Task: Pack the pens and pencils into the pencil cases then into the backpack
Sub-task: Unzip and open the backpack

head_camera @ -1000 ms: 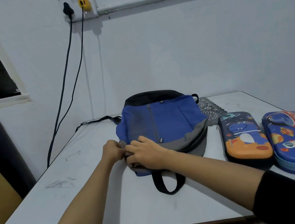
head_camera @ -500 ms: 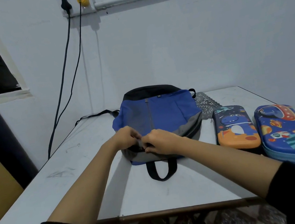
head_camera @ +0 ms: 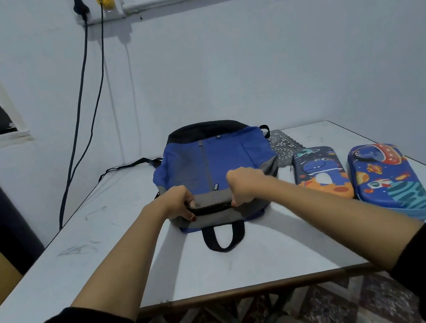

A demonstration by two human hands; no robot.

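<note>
Presently we list, on the white counter (head_camera: 110, 258), one blue and grey backpack (head_camera: 218, 166) lying flat, its black carry loop (head_camera: 224, 237) toward us. Our left hand (head_camera: 178, 203) and right hand (head_camera: 245, 187) each pinch the grey near edge of the backpack, one at either end of a dark zip opening (head_camera: 210, 208) stretched between them; both grips are clamped on the fabric. To the right of the backpack, apart from it, lie two zipped pencil cases side by side: a dinosaur pencil case (head_camera: 321, 172) nearer the backpack, and a space pencil case (head_camera: 386, 178) beyond it. Behind the first case we note a grey patterned mat (head_camera: 285, 145). Two cables (head_camera: 81, 108) hang down the wall.
</note>
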